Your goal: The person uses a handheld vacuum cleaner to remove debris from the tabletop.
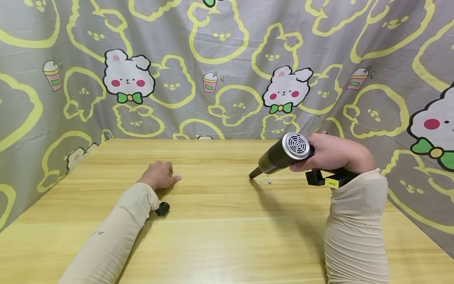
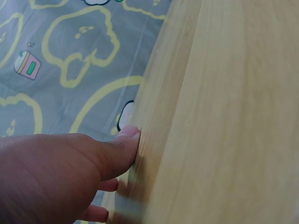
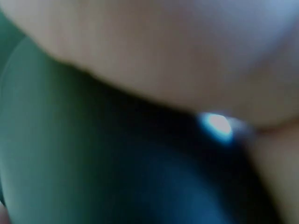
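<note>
A black handheld vacuum cleaner (image 1: 274,157) with a silver vented end slants over the table, held by my right hand (image 1: 333,152). Its narrow nozzle points down to the left, the tip right at the tabletop beside a small scatter of pale and bluish bits (image 1: 269,182). In the right wrist view the dark vacuum body (image 3: 117,163) fills much of the blurred picture, with part of the hand above it. My left hand (image 1: 158,174) rests on the table to the left, fingers loosely bent, holding nothing. The left wrist view shows its thumb (image 2: 124,149) against the wood.
The light wooden table (image 1: 213,236) spreads across the view. Behind it and at both sides hangs a grey curtain (image 1: 234,102) with yellow outlines and white cartoon animals. A black wrist device (image 1: 162,209) sits at the left cuff, another (image 1: 322,179) at the right.
</note>
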`<state>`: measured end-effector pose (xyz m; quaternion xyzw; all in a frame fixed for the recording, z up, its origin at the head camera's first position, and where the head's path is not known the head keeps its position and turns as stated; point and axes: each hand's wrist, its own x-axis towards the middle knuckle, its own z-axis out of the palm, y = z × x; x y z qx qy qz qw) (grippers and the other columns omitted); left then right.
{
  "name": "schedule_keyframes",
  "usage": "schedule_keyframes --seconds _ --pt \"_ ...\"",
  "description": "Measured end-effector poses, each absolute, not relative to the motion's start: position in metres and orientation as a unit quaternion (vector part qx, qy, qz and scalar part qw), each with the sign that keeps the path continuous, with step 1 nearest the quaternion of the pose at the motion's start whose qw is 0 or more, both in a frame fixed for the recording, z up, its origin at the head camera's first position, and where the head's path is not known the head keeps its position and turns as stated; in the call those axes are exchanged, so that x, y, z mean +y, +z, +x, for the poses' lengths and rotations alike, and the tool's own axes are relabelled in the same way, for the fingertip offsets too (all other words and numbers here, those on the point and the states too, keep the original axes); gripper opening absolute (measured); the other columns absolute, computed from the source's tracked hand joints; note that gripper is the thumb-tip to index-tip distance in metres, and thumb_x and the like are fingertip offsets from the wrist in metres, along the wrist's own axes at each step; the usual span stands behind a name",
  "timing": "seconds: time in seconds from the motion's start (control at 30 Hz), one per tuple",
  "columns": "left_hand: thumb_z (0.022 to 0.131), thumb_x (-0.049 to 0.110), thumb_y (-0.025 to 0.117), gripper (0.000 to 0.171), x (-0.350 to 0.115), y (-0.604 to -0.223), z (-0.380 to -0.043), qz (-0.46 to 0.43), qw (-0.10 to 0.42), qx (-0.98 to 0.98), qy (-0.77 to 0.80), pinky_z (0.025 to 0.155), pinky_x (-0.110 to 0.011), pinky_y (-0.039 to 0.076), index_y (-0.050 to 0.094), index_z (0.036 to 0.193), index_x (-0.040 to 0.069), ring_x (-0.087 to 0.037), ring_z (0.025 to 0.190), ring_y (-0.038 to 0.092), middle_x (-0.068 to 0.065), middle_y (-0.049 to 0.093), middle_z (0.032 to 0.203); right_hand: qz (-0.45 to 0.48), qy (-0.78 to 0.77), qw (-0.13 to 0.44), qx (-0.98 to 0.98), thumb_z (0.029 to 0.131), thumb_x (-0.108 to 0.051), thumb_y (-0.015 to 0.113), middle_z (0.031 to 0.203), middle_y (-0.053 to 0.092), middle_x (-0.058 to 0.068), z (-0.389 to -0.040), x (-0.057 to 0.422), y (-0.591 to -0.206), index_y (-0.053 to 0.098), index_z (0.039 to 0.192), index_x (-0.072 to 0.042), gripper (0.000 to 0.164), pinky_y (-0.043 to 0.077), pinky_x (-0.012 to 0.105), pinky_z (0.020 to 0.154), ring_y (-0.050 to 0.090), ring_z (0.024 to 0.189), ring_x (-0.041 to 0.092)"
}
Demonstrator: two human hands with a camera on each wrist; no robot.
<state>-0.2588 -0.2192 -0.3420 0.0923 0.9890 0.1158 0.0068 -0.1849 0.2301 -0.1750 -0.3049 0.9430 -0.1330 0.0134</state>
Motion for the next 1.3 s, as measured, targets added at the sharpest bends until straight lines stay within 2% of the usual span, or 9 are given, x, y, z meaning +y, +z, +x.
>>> schedule_keyframes --seconds 0.63,1.07,1.3 --pt "0.092 0.045 0.058 0.048 -0.22 -0.343 -0.259 0.092 0.008 0.989 0.115 0.088 -0.06 0.043 0.057 0.107 -0.001 -0.051 0.104 0.046 -0.03 0.054 0.111 -0.303 -0.159 0.015 0.939 0.077 -0.033 0.078 0.08 0.067 -0.003 -0.176 0.244 -0.173 0.069 0.093 -0.013 0.028 0.049 0.034 0.066 0.057 0.067 0.011" --pt "0.092 0.044 0.057 0.048 -0.221 -0.342 -0.259 0.091 0.009 0.989 0.118 0.087 -0.061 0.042 0.057 0.107 -0.002 -0.052 0.105 0.045 -0.03 0.054 0.111 -0.297 -0.152 0.021 0.942 0.078 -0.034 0.077 0.082 0.067 -0.003 -0.177 0.247 -0.171 0.07 0.093 -0.015 0.026 0.049 0.033 0.067 0.057 0.069 0.011" --pt "0.092 0.045 0.057 0.049 -0.22 -0.342 -0.259 0.092 0.007 0.989 0.116 0.088 -0.061 0.042 0.057 0.107 -0.002 -0.053 0.106 0.045 -0.031 0.054 0.112 -0.301 -0.161 0.036 0.939 0.078 -0.034 0.077 0.072 0.064 -0.003 -0.175 0.247 -0.17 0.07 0.087 -0.014 0.023 0.049 0.029 0.061 0.057 0.062 0.01"
